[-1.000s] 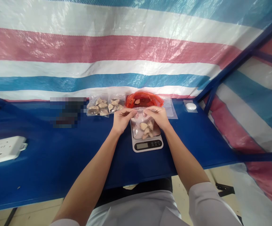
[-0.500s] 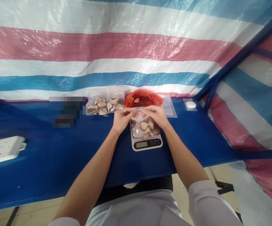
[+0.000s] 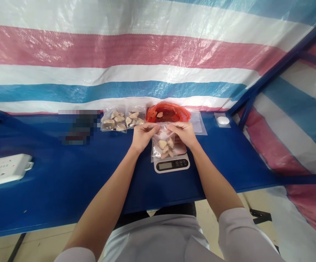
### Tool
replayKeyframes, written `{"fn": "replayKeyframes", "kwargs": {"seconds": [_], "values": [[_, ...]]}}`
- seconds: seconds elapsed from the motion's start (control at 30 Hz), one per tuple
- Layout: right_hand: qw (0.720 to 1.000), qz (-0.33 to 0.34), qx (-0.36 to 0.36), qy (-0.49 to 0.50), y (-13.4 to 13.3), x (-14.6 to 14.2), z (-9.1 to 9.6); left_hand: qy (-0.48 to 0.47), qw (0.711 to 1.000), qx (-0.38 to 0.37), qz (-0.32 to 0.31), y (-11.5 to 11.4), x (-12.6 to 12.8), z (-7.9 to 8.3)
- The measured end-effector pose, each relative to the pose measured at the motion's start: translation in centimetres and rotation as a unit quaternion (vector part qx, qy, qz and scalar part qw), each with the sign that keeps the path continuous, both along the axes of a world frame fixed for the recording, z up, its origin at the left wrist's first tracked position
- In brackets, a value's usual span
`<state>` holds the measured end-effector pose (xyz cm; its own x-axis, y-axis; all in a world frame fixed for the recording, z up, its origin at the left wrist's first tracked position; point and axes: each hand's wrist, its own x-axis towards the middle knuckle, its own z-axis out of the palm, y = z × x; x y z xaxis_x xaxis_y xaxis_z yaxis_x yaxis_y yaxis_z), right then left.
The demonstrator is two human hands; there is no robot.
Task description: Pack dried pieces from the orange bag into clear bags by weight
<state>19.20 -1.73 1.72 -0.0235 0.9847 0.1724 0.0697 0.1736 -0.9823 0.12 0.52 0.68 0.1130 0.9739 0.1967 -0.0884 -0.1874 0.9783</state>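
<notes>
My left hand [image 3: 143, 136] and my right hand [image 3: 184, 134] pinch the top edge of a clear zip bag [image 3: 155, 151] between thumbs and fingers. Several pale, dried-looking chunks [image 3: 166, 146] lie in the lower part of that bag. It hangs over a white kitchen scale [image 3: 185, 166], covering the left of its plate; whether it touches the plate I cannot tell. Just beyond my fingers is an open red plastic bag [image 3: 171, 109] with a few similar pieces inside. Two filled clear bags [image 3: 114, 120] of the same chunks lie to its left.
Flat clear bags [image 3: 200, 125] lie right of the red bag. Farther right is a white oval object [image 3: 222, 120] on a small clear packet. A white power strip [image 3: 7, 169] sits at the left on the blue table [image 3: 65, 189]. Striped sheeting [image 3: 147, 51] rises behind.
The clear bag in my hands has shifted slightly left over the scale, uncovering more of the plate's right side. Both hands keep their pinch on its top edge. The view has tilted a little.
</notes>
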Motion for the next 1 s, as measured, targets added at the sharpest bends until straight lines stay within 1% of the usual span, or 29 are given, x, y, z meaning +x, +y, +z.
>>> {"fn": "replayKeyframes", "kwargs": {"seconds": [0.17, 0.3, 0.5, 0.67, 0.77, 0.83, 1.0], "values": [[1.0, -0.016, -0.005, 0.027, -0.02, 0.12, 0.18, 0.004, 1.0, 0.008, 0.019, 0.36, -0.37, -0.48], [0.999, -0.032, -0.003, 0.025, 0.01, 0.02, 0.08, 0.002, 1.0, -0.001, 0.004, 0.41, -0.44, -0.5], [1.0, -0.016, 0.017, 0.016, 0.0, -0.42, -0.2, 0.013, 1.0, -0.005, -0.019, 0.17, -0.17, -0.09], [1.0, 0.004, 0.0, 0.021, -0.28, -0.52, 0.11, 0.016, 1.0, -0.001, -0.02, 0.27, -0.45, -0.23], [1.0, -0.004, -0.002, 0.013, -0.32, -0.35, 0.2, 0.023, 0.999, -0.007, -0.033, 0.32, -0.62, -0.28], [1.0, -0.014, 0.002, 0.009, -0.29, -0.25, 0.23, 0.02, 0.999, -0.009, -0.03, 0.33, -0.7, -0.19], [1.0, -0.014, 0.005, 0.018, -0.31, -0.34, 0.39, -0.014, 0.999, -0.02, -0.037, 0.25, -0.82, 0.27]]}}
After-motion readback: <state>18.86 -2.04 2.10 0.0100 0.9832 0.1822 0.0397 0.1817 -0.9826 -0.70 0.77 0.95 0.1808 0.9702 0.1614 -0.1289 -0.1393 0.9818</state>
